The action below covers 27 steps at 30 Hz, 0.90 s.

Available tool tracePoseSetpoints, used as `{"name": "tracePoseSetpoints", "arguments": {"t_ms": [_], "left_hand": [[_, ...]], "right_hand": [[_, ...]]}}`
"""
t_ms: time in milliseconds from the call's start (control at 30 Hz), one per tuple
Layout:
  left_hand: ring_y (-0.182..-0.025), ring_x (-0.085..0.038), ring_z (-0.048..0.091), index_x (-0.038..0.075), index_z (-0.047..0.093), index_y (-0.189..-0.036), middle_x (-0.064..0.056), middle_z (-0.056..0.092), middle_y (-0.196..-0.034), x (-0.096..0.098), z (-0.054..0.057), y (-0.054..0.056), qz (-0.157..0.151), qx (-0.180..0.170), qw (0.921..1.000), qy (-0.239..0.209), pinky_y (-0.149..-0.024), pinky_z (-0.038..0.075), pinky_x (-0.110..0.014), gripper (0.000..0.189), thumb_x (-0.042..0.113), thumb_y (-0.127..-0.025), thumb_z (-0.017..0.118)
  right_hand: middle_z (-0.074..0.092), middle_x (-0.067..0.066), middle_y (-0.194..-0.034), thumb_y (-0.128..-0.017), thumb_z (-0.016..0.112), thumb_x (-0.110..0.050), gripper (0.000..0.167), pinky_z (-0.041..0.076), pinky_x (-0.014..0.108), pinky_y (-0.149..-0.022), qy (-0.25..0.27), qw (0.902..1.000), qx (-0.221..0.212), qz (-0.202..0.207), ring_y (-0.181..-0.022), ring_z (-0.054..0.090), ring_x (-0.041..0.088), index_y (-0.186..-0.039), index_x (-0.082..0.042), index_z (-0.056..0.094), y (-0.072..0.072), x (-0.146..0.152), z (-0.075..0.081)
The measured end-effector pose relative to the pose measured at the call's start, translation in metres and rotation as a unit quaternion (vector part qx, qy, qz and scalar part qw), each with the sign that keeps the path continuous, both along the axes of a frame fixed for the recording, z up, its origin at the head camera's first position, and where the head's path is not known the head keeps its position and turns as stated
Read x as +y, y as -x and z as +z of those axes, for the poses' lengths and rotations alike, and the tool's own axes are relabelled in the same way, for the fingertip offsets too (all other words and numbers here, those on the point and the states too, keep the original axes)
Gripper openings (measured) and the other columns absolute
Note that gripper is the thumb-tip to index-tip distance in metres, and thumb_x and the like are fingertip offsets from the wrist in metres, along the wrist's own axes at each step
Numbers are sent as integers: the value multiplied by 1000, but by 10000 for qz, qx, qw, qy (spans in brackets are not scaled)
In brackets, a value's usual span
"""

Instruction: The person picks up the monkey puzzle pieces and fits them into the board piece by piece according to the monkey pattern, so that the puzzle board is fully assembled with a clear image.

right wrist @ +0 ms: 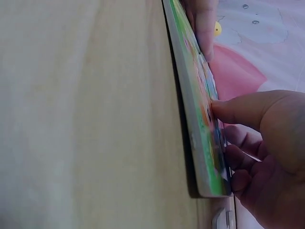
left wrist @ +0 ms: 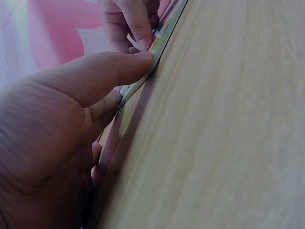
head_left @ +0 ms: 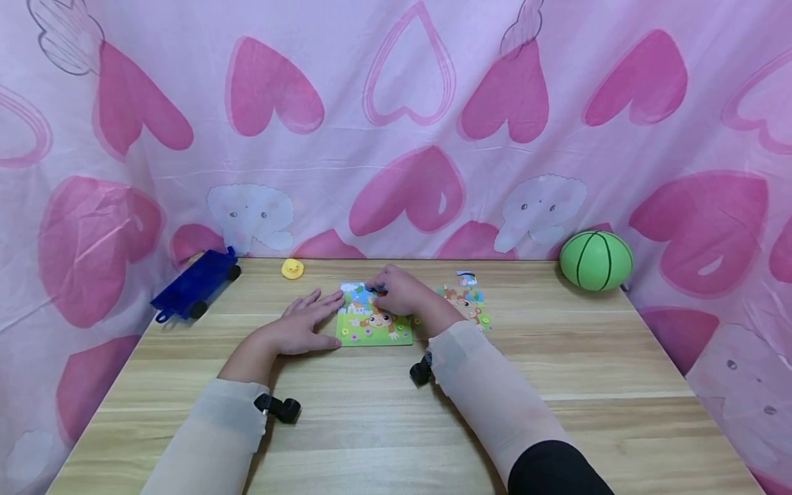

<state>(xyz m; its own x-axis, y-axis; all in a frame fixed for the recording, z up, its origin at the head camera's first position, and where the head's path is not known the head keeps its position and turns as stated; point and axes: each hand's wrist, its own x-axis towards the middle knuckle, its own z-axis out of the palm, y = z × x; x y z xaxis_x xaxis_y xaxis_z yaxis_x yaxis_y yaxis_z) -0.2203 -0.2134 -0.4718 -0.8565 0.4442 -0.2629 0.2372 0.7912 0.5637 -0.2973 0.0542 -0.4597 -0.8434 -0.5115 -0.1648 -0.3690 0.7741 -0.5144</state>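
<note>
A person seen from their own viewpoint works with both bare hands at a wood-grain table (head_left: 383, 426). Between the hands, toward the back of the tabletop, lies a cartoon monkey jigsaw board (head_left: 371, 337), its picture showing a smiling monkey, green grass with flowers, houses and blue sky. The left hand (head_left: 304, 326) lies against the board's left side with its fingers extended and released — the thumb touches the near left corner and other fingertips reach the edge farther back. The right hand (head_left: 399, 292) is over the board's upper right part, fingers bent and thumb tip touching the printed surface in the right wrist view. Something dark shows at its fingertips, but I cannot tell whether they grasp a piece or only press on the board.

Just right of the board, partly hidden by the right wrist, monkey-printed jigsaw pieces (head_left: 460, 297) lie grouped together, with a single blue-and-white piece (head_left: 467, 278) at their far side.

Farther out along the back of the table are a blue toy wagon (head_left: 199, 283) with black wheels at left, a yellow rubber duck (head_left: 293, 269) near the left hand, and a green ball (head_left: 596, 261) with black lines at right. Behind hangs pink heart-patterned fabric (head_left: 337, 172). Both forearms wear pale sleeves (head_left: 207, 440) — each with a small black camera (head_left: 286, 410) at the wrist.
</note>
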Motion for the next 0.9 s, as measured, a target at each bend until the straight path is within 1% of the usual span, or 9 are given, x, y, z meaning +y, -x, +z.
{"name": "tracePoseSetpoints", "arguments": {"t_ms": [100, 267, 500, 767, 900], "left_hand": [[-170, -38, -7, 35, 25, -171, 10, 14, -182, 0, 0, 0, -10, 13, 10000, -2, -134, -6, -68, 95, 58, -94, 75], [-170, -38, -7, 35, 25, -171, 12, 13, -182, 0, 0, -1, -23, 42, 10000, -6, -134, -6, -69, 95, 58, -94, 74], [-170, -37, -8, 35, 25, -171, 12, 13, -182, 0, 0, -1, -41, 46, 10000, -26, -134, -6, -69, 95, 58, -94, 75], [-170, -37, -7, 35, 25, -171, 11, 15, -182, 0, 0, 0, 14, 5, 10000, -9, -134, -6, -69, 95, 58, -93, 75], [-170, -37, -8, 35, 25, -171, 10, 15, -182, 0, 1, 0, 16, -16, 10000, -7, -134, -6, -69, 95, 58, -94, 75]], "right_hand": [[58, 5, -143, -105, 70, -27, 45, 51, 45, -117, 17, 10000, 24, -2, -125, 60, 22, -149, -24, 65, 0, -2, 2], [58, 4, -143, -105, 70, -26, 44, 52, 44, -116, -103, 9999, 79, 61, -123, 60, 21, -149, -24, 65, 0, -4, 6], [57, 4, -147, -107, 67, -27, 44, 50, 45, -120, -382, 9992, 89, 77, -130, 59, 22, -151, -26, 64, -1, -6, 10], [57, 2, -145, -106, 68, -27, 43, 50, 44, -119, -465, 9989, 72, 84, -126, 57, 22, -149, -26, 66, -2, -7, 11], [58, 3, -143, -107, 68, -28, 43, 53, 42, -115, -496, 9986, 156, 91, -122, 59, 20, -149, -26, 65, -3, -7, 10]]}}
